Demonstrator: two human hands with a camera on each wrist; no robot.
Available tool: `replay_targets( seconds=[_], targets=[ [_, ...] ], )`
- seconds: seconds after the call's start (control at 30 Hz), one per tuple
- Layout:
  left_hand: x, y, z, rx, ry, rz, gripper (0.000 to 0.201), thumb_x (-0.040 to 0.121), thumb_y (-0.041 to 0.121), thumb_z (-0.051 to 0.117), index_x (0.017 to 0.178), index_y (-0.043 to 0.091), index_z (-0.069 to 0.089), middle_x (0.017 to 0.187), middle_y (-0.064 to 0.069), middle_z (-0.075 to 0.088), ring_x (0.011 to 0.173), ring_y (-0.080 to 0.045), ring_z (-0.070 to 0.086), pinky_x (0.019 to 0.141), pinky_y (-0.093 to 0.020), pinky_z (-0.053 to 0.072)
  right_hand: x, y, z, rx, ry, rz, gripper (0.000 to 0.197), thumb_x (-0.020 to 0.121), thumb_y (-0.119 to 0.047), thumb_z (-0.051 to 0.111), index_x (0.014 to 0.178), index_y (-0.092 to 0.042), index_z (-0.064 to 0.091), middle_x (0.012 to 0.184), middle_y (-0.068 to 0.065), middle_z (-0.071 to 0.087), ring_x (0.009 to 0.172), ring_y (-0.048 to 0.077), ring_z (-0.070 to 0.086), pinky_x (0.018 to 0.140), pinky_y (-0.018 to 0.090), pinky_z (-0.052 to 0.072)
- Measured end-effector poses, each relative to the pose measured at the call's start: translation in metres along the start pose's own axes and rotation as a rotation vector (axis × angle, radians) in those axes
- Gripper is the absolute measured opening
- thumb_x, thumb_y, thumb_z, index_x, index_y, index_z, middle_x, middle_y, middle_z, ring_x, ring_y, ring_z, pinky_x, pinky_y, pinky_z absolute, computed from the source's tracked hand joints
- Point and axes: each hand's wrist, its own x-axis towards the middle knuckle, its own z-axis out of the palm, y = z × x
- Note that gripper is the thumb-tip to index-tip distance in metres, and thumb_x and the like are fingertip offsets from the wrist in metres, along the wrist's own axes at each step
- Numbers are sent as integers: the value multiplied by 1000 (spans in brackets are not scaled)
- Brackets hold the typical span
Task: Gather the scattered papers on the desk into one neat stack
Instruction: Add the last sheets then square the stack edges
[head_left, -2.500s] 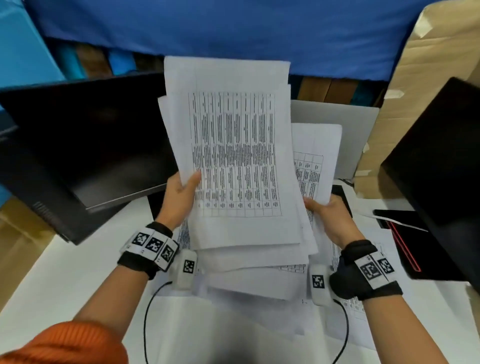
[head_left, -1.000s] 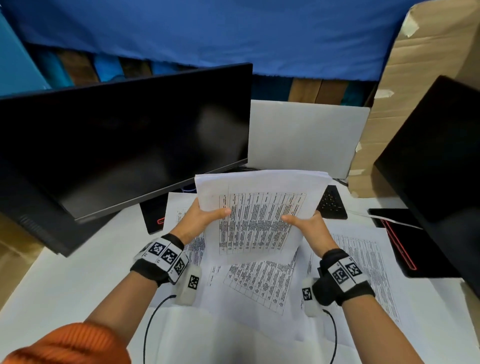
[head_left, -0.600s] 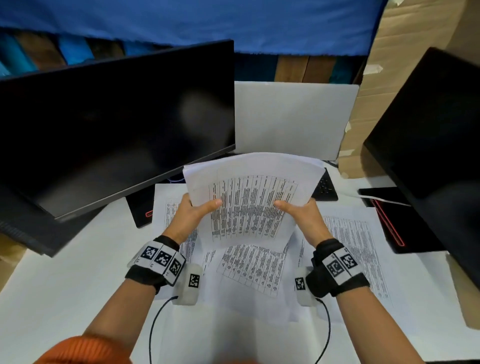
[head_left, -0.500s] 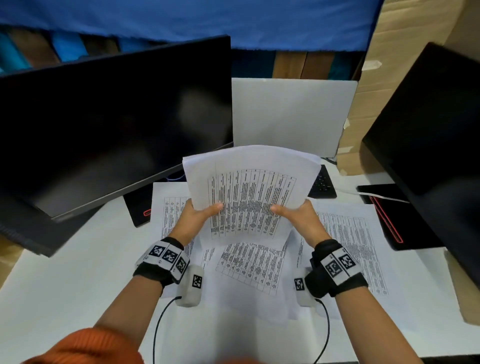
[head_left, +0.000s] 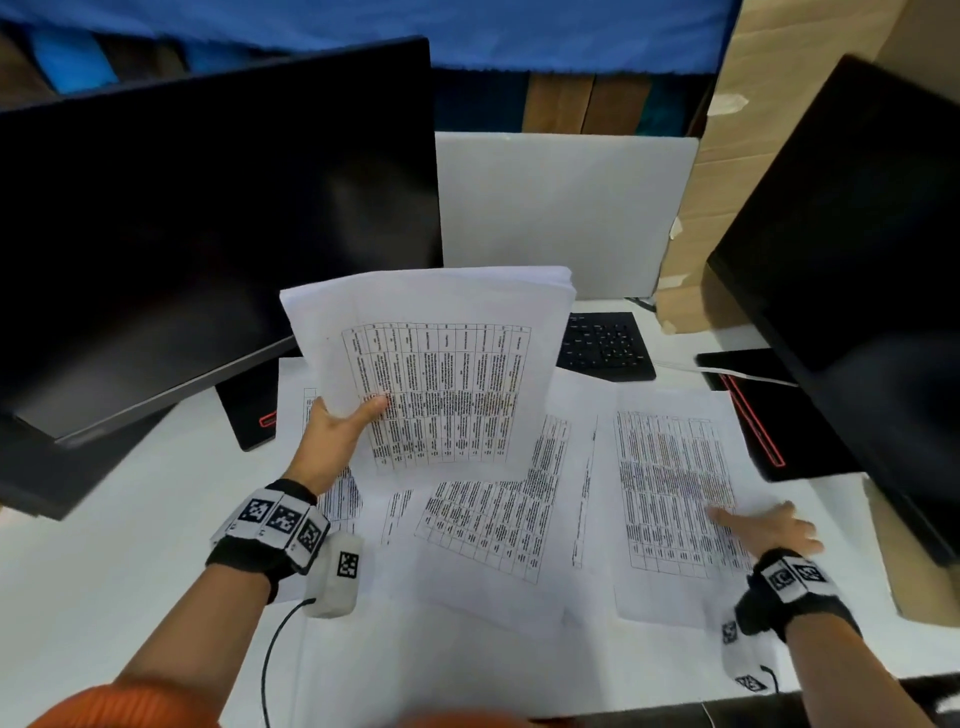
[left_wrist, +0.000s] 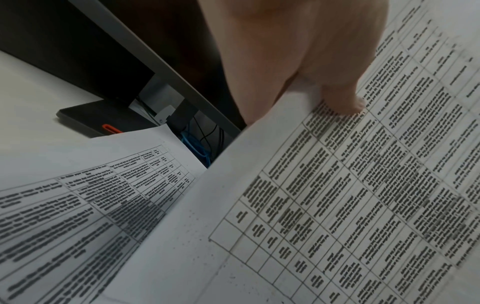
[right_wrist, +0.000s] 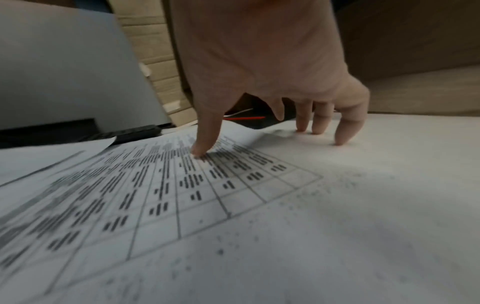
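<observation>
My left hand (head_left: 340, 423) grips a thick stack of printed papers (head_left: 436, 374) by its left edge and holds it raised above the white desk (head_left: 104, 545); its thumb lies on the top sheet's table, as the left wrist view shows on the stack of papers (left_wrist: 337, 205) under the left hand (left_wrist: 324, 86). My right hand (head_left: 763, 525) rests with spread fingertips on a loose printed sheet (head_left: 670, 499) at the right; in the right wrist view the right hand (right_wrist: 272, 133) touches that loose sheet (right_wrist: 182, 195). More loose sheets (head_left: 493, 525) lie overlapping in the middle, and one sheet (head_left: 301, 395) lies under the held stack.
A black monitor (head_left: 208, 218) leans at the left on its stand base (head_left: 249, 415). Another dark monitor (head_left: 872, 249) stands at the right over a black base with a red line (head_left: 763, 415). A black keyboard (head_left: 605, 345), a white board (head_left: 561, 208) and cardboard (head_left: 727, 156) are behind.
My right hand has let go of the stack and moved down and right onto the loose sheet on the desk. My left hand alone now holds the stack, slightly lifted.
</observation>
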Motion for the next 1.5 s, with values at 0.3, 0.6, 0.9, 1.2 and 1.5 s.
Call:
replay_targets(
  seconds=[0.3, 0.6, 0.9, 1.2, 1.5],
  targets=[
    [15, -25, -8, 73, -11, -61, 116, 56, 67, 70, 141, 6, 20, 143, -8, 45, 130, -22, 43, 112, -48, 30, -25, -34, 34, 131, -147, -102, 104, 60, -38, 82, 136, 1, 23, 137, 26, 44, 124, 42, 44, 105, 54, 36],
    [5, -13, -6, 54, 78, -99, 88, 80, 34, 63, 141, -4, 12, 147, -16, 36, 136, -28, 34, 113, -39, 24, -31, -44, 21, 367, -430, -224, 100, 64, -34, 81, 138, 6, 26, 144, 21, 38, 131, 35, 38, 109, 44, 32],
    [6, -17, -19, 46, 45, -62, 119, 52, 68, 70, 140, 2, 23, 142, -9, 46, 131, -24, 42, 112, -45, 30, -24, -28, 6, 285, -255, -188, 69, 70, -8, 76, 127, 11, 42, 131, 28, 51, 116, 40, 52, 98, 45, 44],
    [7, -12, -13, 46, 61, -66, 63, 82, 32, 63, 130, 2, 34, 123, 0, 50, 112, -13, 44, 97, -29, 33, -58, -44, 22, 422, -558, -284, 116, 40, -32, 93, 134, 6, 36, 129, 21, 55, 115, 35, 56, 102, 42, 43],
    [-4, -3, -8, 44, 91, -90, 63, 85, 24, 60, 133, -2, 27, 140, -14, 44, 129, -26, 40, 95, -27, 29, -94, -88, 77, 534, -475, -296, 88, 58, -30, 86, 126, 9, 45, 130, 19, 54, 118, 34, 52, 98, 36, 44]
  ],
)
